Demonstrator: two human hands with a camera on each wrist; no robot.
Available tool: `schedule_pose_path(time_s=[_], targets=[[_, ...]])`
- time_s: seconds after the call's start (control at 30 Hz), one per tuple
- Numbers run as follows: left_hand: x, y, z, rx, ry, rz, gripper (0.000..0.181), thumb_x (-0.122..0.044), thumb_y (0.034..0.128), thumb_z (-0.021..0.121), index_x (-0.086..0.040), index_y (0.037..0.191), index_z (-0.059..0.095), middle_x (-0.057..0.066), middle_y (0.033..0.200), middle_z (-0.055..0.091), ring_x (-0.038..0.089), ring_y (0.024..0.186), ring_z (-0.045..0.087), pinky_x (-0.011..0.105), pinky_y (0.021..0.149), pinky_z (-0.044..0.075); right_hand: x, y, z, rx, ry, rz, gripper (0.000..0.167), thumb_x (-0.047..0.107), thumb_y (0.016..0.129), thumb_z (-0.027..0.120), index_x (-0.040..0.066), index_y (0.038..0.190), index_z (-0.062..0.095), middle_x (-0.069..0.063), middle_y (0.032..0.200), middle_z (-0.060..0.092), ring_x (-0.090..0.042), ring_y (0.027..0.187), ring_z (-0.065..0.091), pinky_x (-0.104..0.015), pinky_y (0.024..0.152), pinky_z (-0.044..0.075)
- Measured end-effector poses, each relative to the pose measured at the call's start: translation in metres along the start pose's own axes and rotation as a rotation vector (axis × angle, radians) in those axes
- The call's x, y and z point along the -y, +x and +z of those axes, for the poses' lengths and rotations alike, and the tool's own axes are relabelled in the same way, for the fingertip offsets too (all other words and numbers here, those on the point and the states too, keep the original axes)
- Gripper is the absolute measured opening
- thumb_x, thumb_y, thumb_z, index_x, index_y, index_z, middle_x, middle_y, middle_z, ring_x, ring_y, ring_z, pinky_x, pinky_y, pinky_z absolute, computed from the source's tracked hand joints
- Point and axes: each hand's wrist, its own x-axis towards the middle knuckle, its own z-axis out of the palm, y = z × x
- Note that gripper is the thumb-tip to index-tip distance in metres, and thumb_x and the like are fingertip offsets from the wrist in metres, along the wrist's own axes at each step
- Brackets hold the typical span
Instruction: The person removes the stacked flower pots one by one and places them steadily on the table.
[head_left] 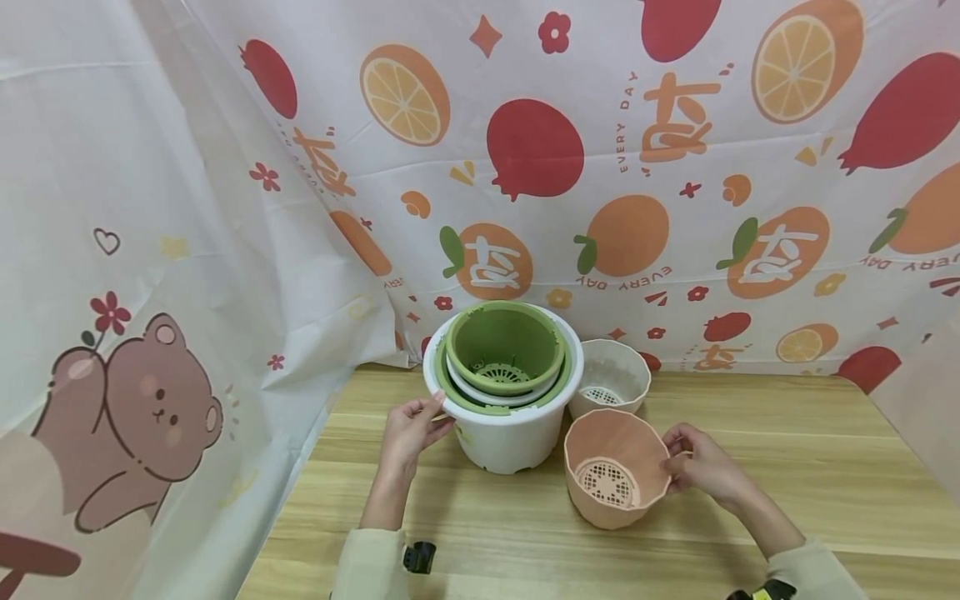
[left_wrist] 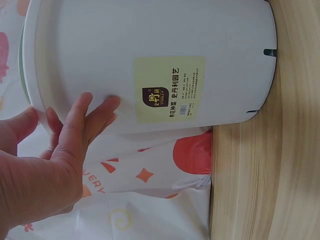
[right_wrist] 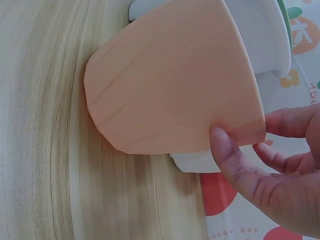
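A large white flowerpot (head_left: 506,442) with nested green and white pots inside it stands on the table; the innermost is a green pot (head_left: 508,337) with a slotted bottom. My left hand (head_left: 408,429) pinches the large pot's rim on its left side. In the left wrist view, the left hand (left_wrist: 55,155) is beside a printed label (left_wrist: 170,90) on the pot's wall. An orange faceted flowerpot (head_left: 611,467) with a mesh bottom is in front and to the right. My right hand (head_left: 701,462) grips its right rim, the thumb (right_wrist: 222,142) against the outer wall.
Behind the orange pot, a greyish-white faceted pot (head_left: 611,371) stands against the large pot's right side. The wooden table (head_left: 787,467) ends at a fruit-print curtain (head_left: 540,233) at the back. A bear-print sheet (head_left: 165,400) hangs along the left.
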Motion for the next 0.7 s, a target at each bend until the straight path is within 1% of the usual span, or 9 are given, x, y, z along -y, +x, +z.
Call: schedule_pose_path(time_s=[0.17,0.3,0.43,0.53,0.7], targets=[[0.001,0.001,0.000,-0.005,0.000,-0.002,0.027,-0.014,0.0913,0.058,0.013,0.092,0.055,0.014,0.091,0.059,0.019,0.074,0.064,0.027,0.074,0.056,0.001,0.000,0.000,-0.004,-0.002,0.007,0.028,-0.010,0.078,0.054,-0.014,0.103,0.040,-0.014,0.086,0.045,-0.022,0.063,0.056,-0.033,0.053,0.057],[0.002,0.001,-0.001,-0.010,-0.004,0.001,0.024,-0.013,0.0915,0.057,0.011,0.089,0.056,0.014,0.090,0.059,0.019,0.073,0.065,0.027,0.073,0.057,0.002,0.000,-0.001,0.009,0.004,0.013,0.028,-0.009,0.079,0.054,-0.014,0.102,0.040,-0.013,0.085,0.045,-0.022,0.062,0.057,-0.033,0.054,0.057],[0.003,0.002,-0.002,-0.009,-0.005,0.006,0.024,-0.013,0.0913,0.057,0.010,0.088,0.056,0.014,0.089,0.059,0.019,0.072,0.065,0.027,0.072,0.057,0.006,-0.002,-0.004,0.030,-0.001,-0.005,0.028,-0.008,0.078,0.054,-0.016,0.102,0.041,-0.014,0.084,0.046,-0.022,0.063,0.058,-0.033,0.056,0.058],[0.003,0.002,-0.002,-0.004,-0.006,0.012,0.026,-0.013,0.0917,0.057,0.012,0.091,0.056,0.015,0.091,0.059,0.019,0.073,0.065,0.028,0.073,0.057,0.010,-0.002,-0.008,0.034,-0.021,-0.021,0.028,-0.007,0.079,0.054,-0.017,0.103,0.043,-0.015,0.084,0.048,-0.022,0.065,0.058,-0.035,0.057,0.058],[0.003,0.004,-0.002,0.001,-0.010,0.002,0.026,-0.013,0.0923,0.056,0.013,0.094,0.055,0.015,0.091,0.058,0.018,0.074,0.065,0.028,0.074,0.056,0.017,-0.002,-0.011,0.019,-0.055,-0.009,0.029,-0.005,0.081,0.056,-0.016,0.104,0.045,-0.014,0.086,0.049,-0.019,0.067,0.056,-0.037,0.059,0.058]])
